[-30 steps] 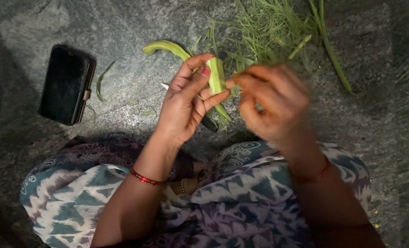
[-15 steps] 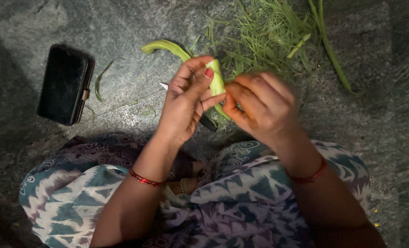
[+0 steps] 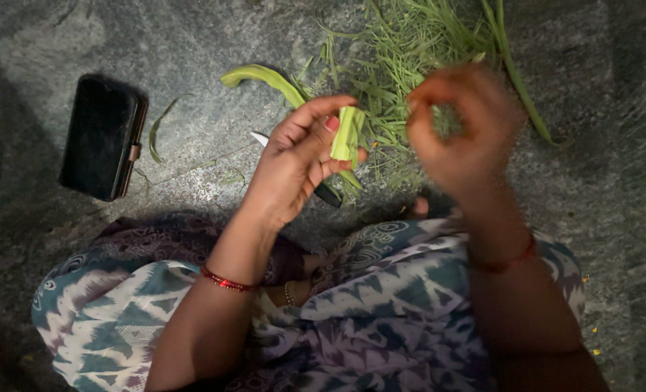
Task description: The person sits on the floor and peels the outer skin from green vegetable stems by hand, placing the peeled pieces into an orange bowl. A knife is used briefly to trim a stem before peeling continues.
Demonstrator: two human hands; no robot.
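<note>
My left hand (image 3: 294,163) grips a pale green piece of stalk (image 3: 347,135) between thumb and fingers, held upright above the stone floor. My right hand (image 3: 462,127) is blurred, raised to the right of the stalk with its fingers curled; a thin green strip seems pinched in it, but the blur hides it. A knife (image 3: 323,190) lies on the floor under my left hand, its blade tip showing at the left. Behind the hands lies a heap of thin green peelings (image 3: 402,51).
A dark phone in a wallet case (image 3: 101,138) lies on the floor at the left. A curved green stalk (image 3: 265,78) rests beyond my left hand, and a long green stem (image 3: 515,65) at the right. My patterned clothing (image 3: 352,312) fills the lower frame.
My right hand has pulled away from the stalk to the right and upward, apart from the left hand. The left hand still holds the stalk in about the same place.
</note>
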